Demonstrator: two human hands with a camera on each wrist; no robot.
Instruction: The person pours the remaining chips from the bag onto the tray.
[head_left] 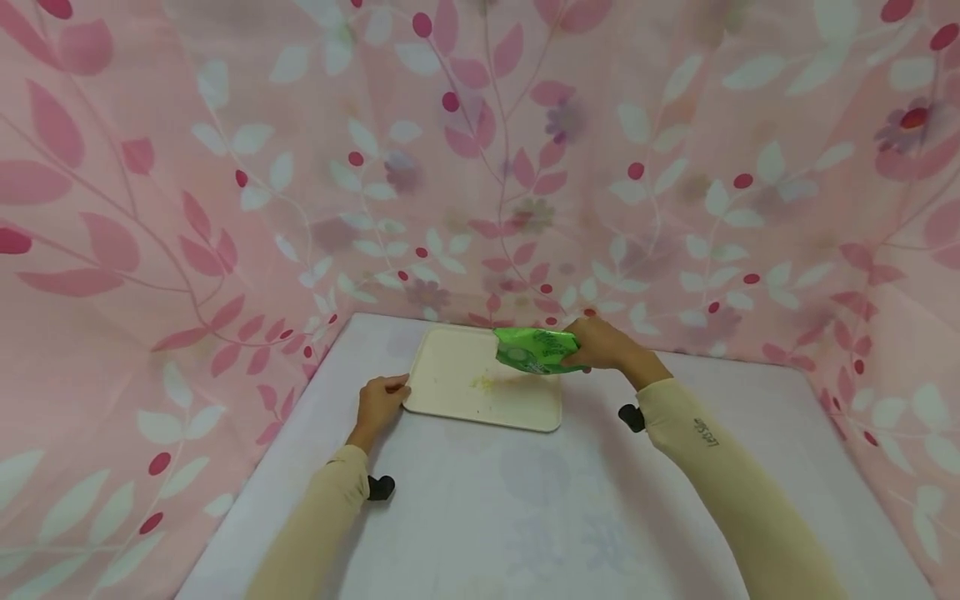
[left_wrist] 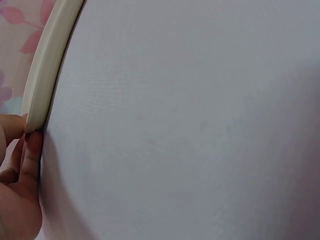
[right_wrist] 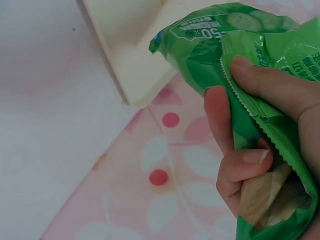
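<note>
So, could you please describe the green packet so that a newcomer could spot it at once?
On the pale-covered table, find the cream rectangular tray near the far edge. At the tray's right-hand end in the head view, the right hand grips the crinkled packet. Its vivid green, printed surface sets it apart from the plain tray.

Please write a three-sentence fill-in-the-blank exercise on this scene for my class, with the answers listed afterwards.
The packet gripped by the right hand is coloured ____.
Small yellowish bits lie on the cream-coloured ____, whose edge the left hand holds.
The main colour of the leaf-patterned backdrop is ____.
Missing words: green; tray; pink.
</note>
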